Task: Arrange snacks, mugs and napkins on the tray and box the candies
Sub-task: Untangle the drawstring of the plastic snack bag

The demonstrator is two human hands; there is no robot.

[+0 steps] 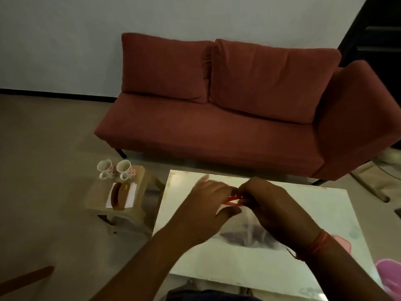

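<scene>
Head view: blurred hands (pixel 235 197) pinch something red (pixel 233 200), partly hidden.

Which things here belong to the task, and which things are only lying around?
Belongs to the task:
- clear bag with a red strip at its top, pinched by left hand and right hand
- two mugs on the small stool
- napkin holder with white napkins

Only lying around:
- red sofa
- pink item at the table edge
- white table
</scene>
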